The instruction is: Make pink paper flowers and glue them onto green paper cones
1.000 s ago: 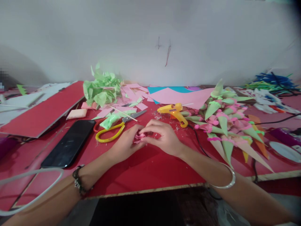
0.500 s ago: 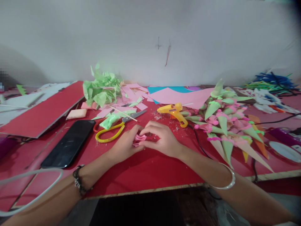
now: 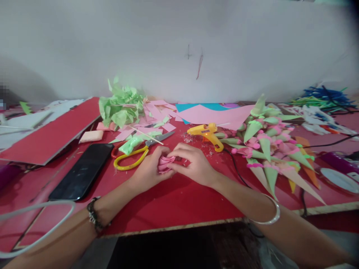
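Between my two hands is a curled, layered piece of pink paper (image 3: pixel 166 163). My left hand (image 3: pixel 150 170) wraps round it from the left, and my right hand (image 3: pixel 193 164) pinches its right edge between thumb and fingers. Part of the paper is hidden behind my fingers. Just beyond my left hand lies a pair of scissors (image 3: pixel 131 158) with yellow and red handles, a small green packet (image 3: pixel 130 144) resting over them. A thin pale stick (image 3: pixel 147 135) crosses near the blades. Past my right hand, a yellow glue gun (image 3: pixel 206 133) lies on its side.
A black phone (image 3: pixel 82 172) lies left on the red table (image 3: pixel 168 209). Green crumpled paper (image 3: pixel 123 106) and pink sheets (image 3: pixel 215 115) sit at the back. Paper flowers with green cones (image 3: pixel 266 145) are heaped at right. The glue gun's black cord (image 3: pixel 237 170) runs along the right.
My fingers have shifted slightly around the pink paper, and more of its curled layers now show between my hands. The surrounding things have stayed in place.
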### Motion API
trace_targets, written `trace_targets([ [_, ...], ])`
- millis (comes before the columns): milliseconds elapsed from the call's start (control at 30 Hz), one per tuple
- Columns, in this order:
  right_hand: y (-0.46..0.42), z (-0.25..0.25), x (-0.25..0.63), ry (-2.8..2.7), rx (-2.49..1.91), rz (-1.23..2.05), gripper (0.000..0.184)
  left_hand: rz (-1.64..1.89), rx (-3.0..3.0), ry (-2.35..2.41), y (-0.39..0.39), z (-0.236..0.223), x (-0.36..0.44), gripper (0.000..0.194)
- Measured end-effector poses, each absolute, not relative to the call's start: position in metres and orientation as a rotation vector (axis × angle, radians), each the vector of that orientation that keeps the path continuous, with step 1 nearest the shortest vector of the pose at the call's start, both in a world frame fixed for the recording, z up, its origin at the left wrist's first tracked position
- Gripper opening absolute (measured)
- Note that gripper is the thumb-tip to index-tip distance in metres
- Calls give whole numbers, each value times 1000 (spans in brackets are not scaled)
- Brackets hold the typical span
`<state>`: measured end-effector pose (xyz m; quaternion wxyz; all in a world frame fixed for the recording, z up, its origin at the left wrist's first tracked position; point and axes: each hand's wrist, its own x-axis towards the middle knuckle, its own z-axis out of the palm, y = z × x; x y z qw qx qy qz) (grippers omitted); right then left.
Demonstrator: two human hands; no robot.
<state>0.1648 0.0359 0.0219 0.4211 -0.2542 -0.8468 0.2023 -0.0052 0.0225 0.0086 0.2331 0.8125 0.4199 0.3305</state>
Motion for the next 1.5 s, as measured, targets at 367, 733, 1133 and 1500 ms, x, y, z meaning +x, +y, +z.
trace_targets([
  [367, 37, 23, 168, -2114, -686, 633, 27, 1151, 2122, 1042, 27, 11, -6, 45],
  [733, 36, 21, 167, -2210, -644, 510, 20, 1132, 2169, 956, 29, 6, -7, 64],
  [1133, 39, 18, 168, -2134, -731, 412, 23, 1140, 2374, 1151, 29, 10, -7, 47],
  [1500, 33, 20, 169, -2069, -712, 578, 48, 1033, 2221, 955, 27, 8, -8, 46],
])
